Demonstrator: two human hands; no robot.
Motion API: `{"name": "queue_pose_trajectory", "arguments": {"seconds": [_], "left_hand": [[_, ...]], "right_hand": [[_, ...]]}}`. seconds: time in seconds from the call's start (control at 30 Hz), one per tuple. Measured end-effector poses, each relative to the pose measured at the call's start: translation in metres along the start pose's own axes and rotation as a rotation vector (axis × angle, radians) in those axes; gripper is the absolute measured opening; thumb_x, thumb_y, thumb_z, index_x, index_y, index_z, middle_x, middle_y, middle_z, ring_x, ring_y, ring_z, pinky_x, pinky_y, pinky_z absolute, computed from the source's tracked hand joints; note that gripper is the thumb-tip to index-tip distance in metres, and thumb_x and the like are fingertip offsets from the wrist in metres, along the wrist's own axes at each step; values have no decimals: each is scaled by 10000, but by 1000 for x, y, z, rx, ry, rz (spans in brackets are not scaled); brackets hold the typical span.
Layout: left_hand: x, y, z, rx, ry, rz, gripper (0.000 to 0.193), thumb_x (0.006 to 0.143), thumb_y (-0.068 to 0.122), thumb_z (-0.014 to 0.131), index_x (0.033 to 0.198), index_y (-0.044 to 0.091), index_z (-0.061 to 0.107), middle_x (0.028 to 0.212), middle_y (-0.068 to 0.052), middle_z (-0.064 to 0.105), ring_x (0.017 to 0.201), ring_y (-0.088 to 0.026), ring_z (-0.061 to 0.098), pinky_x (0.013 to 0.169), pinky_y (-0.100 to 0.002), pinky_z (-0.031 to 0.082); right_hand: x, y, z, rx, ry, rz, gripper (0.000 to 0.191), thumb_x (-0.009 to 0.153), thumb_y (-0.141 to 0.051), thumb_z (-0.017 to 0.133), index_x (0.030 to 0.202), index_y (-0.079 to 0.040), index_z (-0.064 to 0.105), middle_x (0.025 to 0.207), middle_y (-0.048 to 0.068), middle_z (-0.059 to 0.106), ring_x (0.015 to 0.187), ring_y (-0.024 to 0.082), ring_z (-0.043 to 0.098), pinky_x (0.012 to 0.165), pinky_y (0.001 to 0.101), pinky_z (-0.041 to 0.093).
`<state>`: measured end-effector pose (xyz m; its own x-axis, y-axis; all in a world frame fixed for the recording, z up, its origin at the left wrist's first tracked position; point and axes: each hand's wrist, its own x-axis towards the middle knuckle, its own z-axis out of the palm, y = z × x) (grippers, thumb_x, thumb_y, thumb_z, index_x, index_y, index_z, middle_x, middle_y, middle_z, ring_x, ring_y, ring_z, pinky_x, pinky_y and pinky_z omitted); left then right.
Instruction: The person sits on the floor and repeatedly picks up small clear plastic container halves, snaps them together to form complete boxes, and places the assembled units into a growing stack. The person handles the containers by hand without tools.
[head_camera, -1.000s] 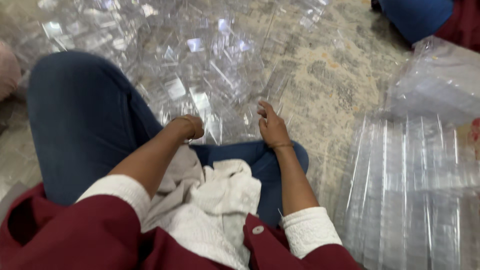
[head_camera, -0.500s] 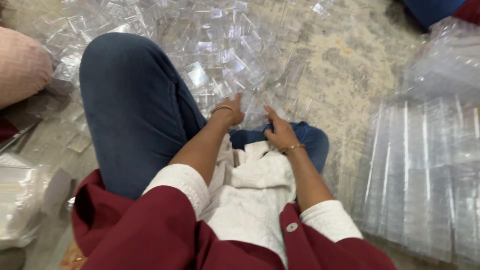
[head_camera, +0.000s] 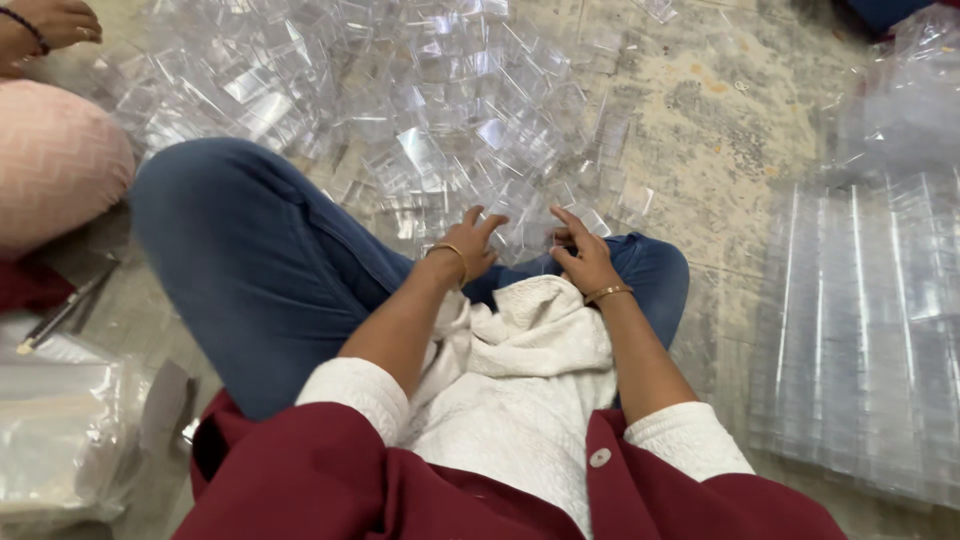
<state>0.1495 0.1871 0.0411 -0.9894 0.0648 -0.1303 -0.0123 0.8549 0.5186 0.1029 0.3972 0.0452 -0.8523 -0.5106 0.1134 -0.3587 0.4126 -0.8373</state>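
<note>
I sit cross-legged on the floor in blue trousers, with a heap of small clear plastic boxes (head_camera: 420, 130) spread in front of my knees. My left hand (head_camera: 472, 243), with a gold bangle on the wrist, reaches to the near edge of the heap, fingers spread over the clear pieces. My right hand (head_camera: 582, 255), also with a bangle, lies close beside it, fingers extended and touching a clear plastic piece (head_camera: 540, 238) between the two hands. Whether either hand grips the piece is hidden by the glare of the plastic.
Rows of stacked clear boxes (head_camera: 870, 330) stand at my right. Another person's pink-clad knee (head_camera: 55, 160) and hand (head_camera: 50, 25) are at the upper left. A plastic bag of packed pieces (head_camera: 60, 440) lies at my lower left. The floor is worn concrete (head_camera: 730, 110).
My view has swung rightward and down. Both hands have moved forward from my lap to the near edge of the heap, and their fingers have spread.
</note>
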Motion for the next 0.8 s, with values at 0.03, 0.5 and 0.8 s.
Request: {"name": "queue_pose_trajectory", "arguments": {"seconds": [0.03, 0.5, 0.8], "left_hand": [[2, 1, 2, 7, 13, -26, 669, 895, 193, 689, 1490, 315, 407, 1616, -235, 249, 1278, -510, 525, 1043, -532, 492], [37, 19, -22, -72, -174, -263, 690, 912, 90, 624, 1483, 444, 464, 1650, -80, 207, 1493, -400, 314, 1137, -604, 378], [42, -25, -10, -77, -81, -79, 696, 838, 55, 652, 1425, 408, 529, 1668, -95, 147, 1461, -418, 330, 1118, -526, 434]], "right_hand": [[0, 0, 4, 31, -15, 48, 698, 869, -110, 669, 1529, -266, 504, 1239, 103, 729, 1064, 189, 715, 917, 345, 572], [10, -14, 27, -204, -89, -62, 810, 811, -108, 738, 1546, -196, 408, 1486, 161, 548, 1319, 303, 563, 1101, 389, 435], [27, -20, 43, -503, -138, 80, 928, 739, -225, 810, 1566, -304, 397, 1452, 96, 581, 1330, 259, 569, 1133, 487, 385]]}}
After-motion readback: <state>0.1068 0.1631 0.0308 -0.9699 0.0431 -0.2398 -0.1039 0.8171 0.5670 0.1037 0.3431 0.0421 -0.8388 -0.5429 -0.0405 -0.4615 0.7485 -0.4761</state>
